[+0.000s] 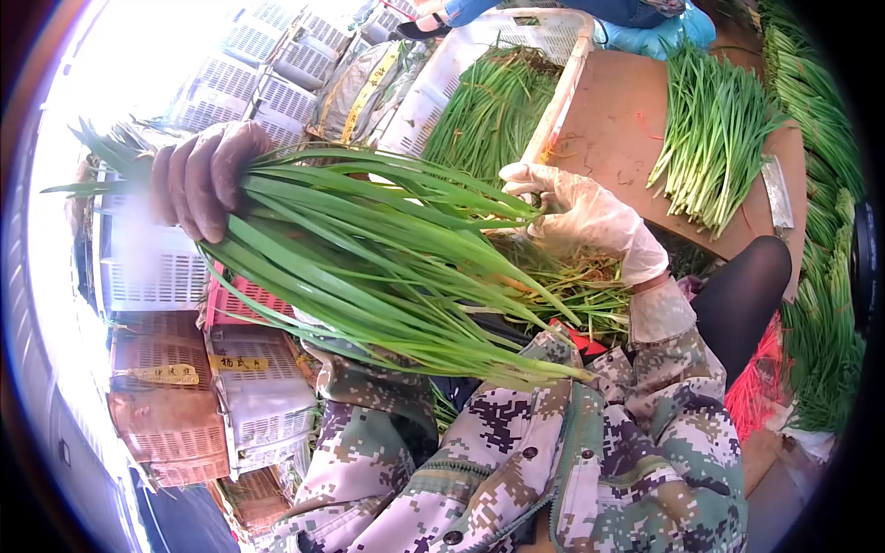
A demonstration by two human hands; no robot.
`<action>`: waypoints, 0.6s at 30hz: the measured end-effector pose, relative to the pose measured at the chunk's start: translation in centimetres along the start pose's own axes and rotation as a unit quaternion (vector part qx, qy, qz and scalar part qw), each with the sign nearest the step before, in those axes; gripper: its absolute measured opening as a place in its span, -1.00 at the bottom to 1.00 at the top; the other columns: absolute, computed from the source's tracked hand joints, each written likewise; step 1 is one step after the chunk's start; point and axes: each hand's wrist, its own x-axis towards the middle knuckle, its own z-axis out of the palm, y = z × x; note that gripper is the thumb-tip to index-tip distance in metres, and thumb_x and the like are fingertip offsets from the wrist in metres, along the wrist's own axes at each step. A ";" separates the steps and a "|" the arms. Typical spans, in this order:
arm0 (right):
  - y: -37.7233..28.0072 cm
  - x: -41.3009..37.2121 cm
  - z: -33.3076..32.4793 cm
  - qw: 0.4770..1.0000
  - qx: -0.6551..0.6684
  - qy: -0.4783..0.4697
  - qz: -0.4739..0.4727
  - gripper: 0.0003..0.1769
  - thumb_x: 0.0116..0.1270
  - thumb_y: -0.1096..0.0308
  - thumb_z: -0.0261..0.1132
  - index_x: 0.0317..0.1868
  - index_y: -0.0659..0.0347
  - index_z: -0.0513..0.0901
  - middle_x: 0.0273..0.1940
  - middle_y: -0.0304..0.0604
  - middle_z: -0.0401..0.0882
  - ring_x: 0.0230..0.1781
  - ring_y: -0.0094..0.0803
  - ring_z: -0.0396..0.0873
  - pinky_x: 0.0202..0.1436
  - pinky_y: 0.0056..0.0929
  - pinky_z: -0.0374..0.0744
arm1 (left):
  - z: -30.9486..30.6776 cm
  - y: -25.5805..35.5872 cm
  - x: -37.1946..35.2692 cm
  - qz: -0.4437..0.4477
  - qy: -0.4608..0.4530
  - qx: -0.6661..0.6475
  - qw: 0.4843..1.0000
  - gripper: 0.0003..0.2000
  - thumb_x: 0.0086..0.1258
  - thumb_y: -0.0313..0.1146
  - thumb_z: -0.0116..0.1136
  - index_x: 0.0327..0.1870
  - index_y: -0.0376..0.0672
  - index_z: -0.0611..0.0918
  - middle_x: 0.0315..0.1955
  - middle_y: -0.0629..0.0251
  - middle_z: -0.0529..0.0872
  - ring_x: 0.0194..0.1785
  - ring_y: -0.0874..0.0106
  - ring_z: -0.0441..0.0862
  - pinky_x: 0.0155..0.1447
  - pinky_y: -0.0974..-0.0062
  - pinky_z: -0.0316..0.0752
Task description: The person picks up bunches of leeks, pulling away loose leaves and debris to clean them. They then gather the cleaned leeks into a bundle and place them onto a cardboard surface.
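Your left grip (210,175) clasps garlic chives (359,244), likely light and easily bruised, best handled by their firmer stems (516,360); I cannot tell whether your right grip (585,214) pinches any.

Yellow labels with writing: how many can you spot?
3. The upper label is on the grey wrapped bundle, the leftmost label on the brown crate, the third label on the pale crate beside it. Others may be hidden behind the green leaves.
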 end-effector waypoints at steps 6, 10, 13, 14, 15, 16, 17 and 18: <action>0.1 -0.3 -0.5 0.970 0.179 -0.161 -0.040 -0.27 0.25 0.33 0.34 0.39 0.25 0.24 0.18 -0.10 0.50 0.18 -0.46 0.44 0.24 -0.45 0.41 | 1.3 -1.7 0.7 0.038 -0.023 -0.051 0.998 -0.85 0.35 -0.54 0.07 -0.46 -0.11 0.59 -0.69 0.44 0.61 -0.64 0.58 0.58 -0.50 0.69 0.37; -0.5 -0.5 -0.3 0.990 0.089 -0.108 0.007 -0.43 0.35 0.24 0.24 0.31 0.32 0.39 0.15 -0.19 0.53 0.10 -0.50 0.47 0.25 -0.50 0.39 | 1.9 -2.4 1.5 0.038 -0.041 -0.083 0.995 -0.85 0.32 -0.55 0.08 -0.49 -0.17 0.59 -0.74 0.37 0.60 -0.70 0.55 0.56 -0.65 0.69 0.29; -0.3 -0.2 0.4 0.993 0.061 -0.099 0.012 -0.46 0.33 0.36 0.22 0.31 0.30 0.40 0.13 -0.20 0.55 0.08 -0.52 0.47 0.26 -0.50 0.38 | 2.1 -2.2 1.5 0.033 -0.038 -0.077 0.996 -0.84 0.32 -0.55 0.09 -0.50 -0.18 0.60 -0.74 0.34 0.60 -0.70 0.54 0.57 -0.65 0.69 0.30; -2.2 -0.5 0.2 0.994 0.027 -0.108 0.001 -0.46 0.27 0.48 0.23 0.29 0.32 0.42 0.13 -0.22 0.55 0.10 -0.52 0.46 0.28 -0.50 0.37 | 2.2 -2.2 1.6 0.030 -0.038 -0.073 0.996 -0.84 0.32 -0.55 0.09 -0.51 -0.19 0.60 -0.74 0.33 0.60 -0.70 0.53 0.57 -0.66 0.68 0.31; -2.2 -0.5 0.3 0.994 0.027 -0.107 0.000 -0.46 0.27 0.48 0.23 0.29 0.32 0.42 0.13 -0.22 0.55 0.10 -0.52 0.46 0.28 -0.50 0.37 | 2.3 -2.1 1.6 0.029 -0.037 -0.072 0.996 -0.84 0.31 -0.55 0.09 -0.51 -0.19 0.60 -0.74 0.32 0.60 -0.70 0.53 0.57 -0.66 0.68 0.31; -2.1 -0.5 0.3 0.996 0.026 -0.086 -0.005 -0.47 0.25 0.50 0.23 0.27 0.31 0.44 0.12 -0.20 0.56 0.10 -0.54 0.47 0.26 -0.51 0.38 | 2.4 -2.0 1.6 0.025 -0.036 -0.065 0.997 -0.84 0.31 -0.54 0.10 -0.52 -0.19 0.60 -0.74 0.31 0.60 -0.70 0.52 0.57 -0.66 0.68 0.31; -2.0 -0.6 0.4 0.997 0.025 -0.066 -0.010 -0.48 0.24 0.52 0.23 0.25 0.30 0.46 0.11 -0.19 0.57 0.09 -0.55 0.47 0.25 -0.52 0.39 | 2.4 -2.1 1.6 0.026 -0.031 -0.065 0.997 -0.84 0.31 -0.54 0.10 -0.52 -0.20 0.61 -0.74 0.30 0.60 -0.70 0.52 0.57 -0.66 0.67 0.32; -2.0 -0.7 0.7 0.998 0.054 -0.042 -0.001 -0.58 0.22 0.51 0.24 0.13 0.27 0.57 0.01 -0.16 0.63 0.02 -0.56 0.51 0.17 -0.52 0.45 | 2.5 -2.0 1.5 0.028 -0.023 -0.057 0.998 -0.83 0.31 -0.54 0.10 -0.53 -0.20 0.61 -0.74 0.29 0.60 -0.70 0.51 0.58 -0.66 0.67 0.32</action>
